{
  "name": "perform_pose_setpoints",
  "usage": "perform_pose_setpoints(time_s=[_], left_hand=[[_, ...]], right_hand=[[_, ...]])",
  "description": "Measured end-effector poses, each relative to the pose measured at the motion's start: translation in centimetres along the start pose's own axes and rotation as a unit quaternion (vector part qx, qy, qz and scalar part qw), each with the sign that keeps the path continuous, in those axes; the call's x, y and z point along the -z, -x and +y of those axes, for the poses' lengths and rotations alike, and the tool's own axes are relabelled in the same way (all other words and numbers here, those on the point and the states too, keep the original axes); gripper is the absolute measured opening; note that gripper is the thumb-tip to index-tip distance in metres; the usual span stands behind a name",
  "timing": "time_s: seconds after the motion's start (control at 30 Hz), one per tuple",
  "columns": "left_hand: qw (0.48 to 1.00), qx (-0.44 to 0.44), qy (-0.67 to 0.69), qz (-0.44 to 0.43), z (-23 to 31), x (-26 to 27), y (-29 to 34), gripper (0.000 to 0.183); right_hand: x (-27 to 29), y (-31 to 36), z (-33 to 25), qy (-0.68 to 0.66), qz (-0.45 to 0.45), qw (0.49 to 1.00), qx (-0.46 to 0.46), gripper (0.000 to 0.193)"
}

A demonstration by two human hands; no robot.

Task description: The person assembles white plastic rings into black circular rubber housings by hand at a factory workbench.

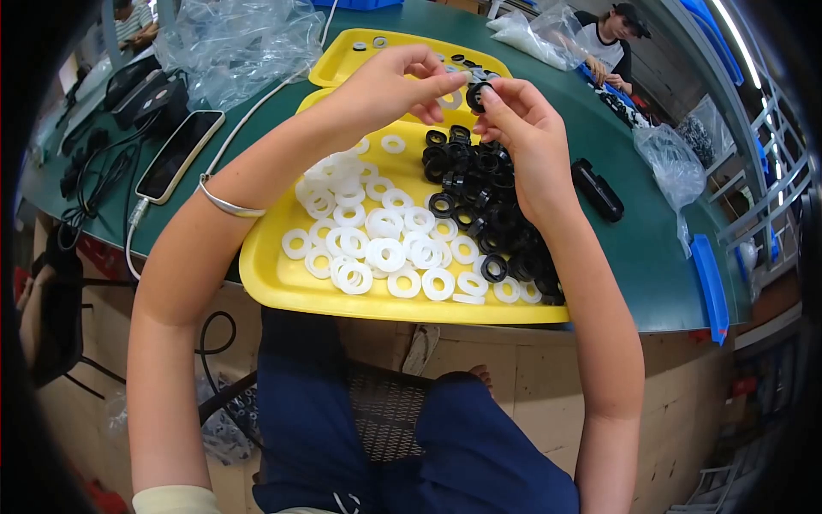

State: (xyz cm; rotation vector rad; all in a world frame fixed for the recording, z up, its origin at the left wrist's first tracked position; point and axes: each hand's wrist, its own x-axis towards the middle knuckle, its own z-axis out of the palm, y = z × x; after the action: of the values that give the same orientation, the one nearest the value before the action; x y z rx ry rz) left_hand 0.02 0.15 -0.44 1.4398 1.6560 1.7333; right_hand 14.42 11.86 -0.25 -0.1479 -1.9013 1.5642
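Closest to the head camera, two bare arms [171, 368] reaching up from the lower edge, with dark blue trousers [505, 454] between them. At the end of one, right hand [531, 124] with thumb and forefinger pinched on a black ring [477, 98], held up near where the two trays meet. Just beside it, left hand [398, 86] with thumb and forefinger stretched toward the same ring, other fingers loosely curled; cannot tell whether pinching something small or merely touching. Below, in the near yellow tray [264, 270], flat white rings [370, 247] heaped toward the left and more black rings [467, 182] toward the right, partly hidden by the right forearm. Beyond, a far yellow tray [330, 62] with a few small parts. On the green surface [625, 265], a phone [180, 158] to the left and a black case [598, 190] to the right. By the look of it, light, fairly stiff plastic, probably smooth enough to slip, hardly fragile. Best gripped by the outer rim, fingers on opposite sides, leaving the hole clear.
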Motion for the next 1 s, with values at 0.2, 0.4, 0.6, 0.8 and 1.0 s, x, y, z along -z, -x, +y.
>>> perform_pose_setpoints(time_s=[0.2,0.4,0.6,0.8,1.0], left_hand=[[0.998,0.066,-0.026,0.002,0.7,0.1,0.2,0.029],[0.998,-0.019,0.050,-0.040,0.8,-0.2,0.3,0.029],[0.993,-0.092,0.063,-0.049,1.2,-0.9,0.7,0.026],[0.991,-0.101,0.051,-0.066,1.3,-0.9,1.0,0.031],[0.993,-0.076,0.054,-0.067,1.2,-1.0,0.9,0.028]], right_hand=[[-0.7,0.4,0.2,0.030,-0.014,0.999,0.041,0.022],[-1.3,0.8,-0.1,0.003,0.044,0.995,0.088,0.015],[-0.8,0.6,0.0,0.068,0.079,0.986,0.133,0.013],[-1.0,0.5,0.1,0.192,0.123,0.950,0.212,0.014],[-0.9,0.5,0.2,0.241,0.113,0.925,0.270,0.015]])
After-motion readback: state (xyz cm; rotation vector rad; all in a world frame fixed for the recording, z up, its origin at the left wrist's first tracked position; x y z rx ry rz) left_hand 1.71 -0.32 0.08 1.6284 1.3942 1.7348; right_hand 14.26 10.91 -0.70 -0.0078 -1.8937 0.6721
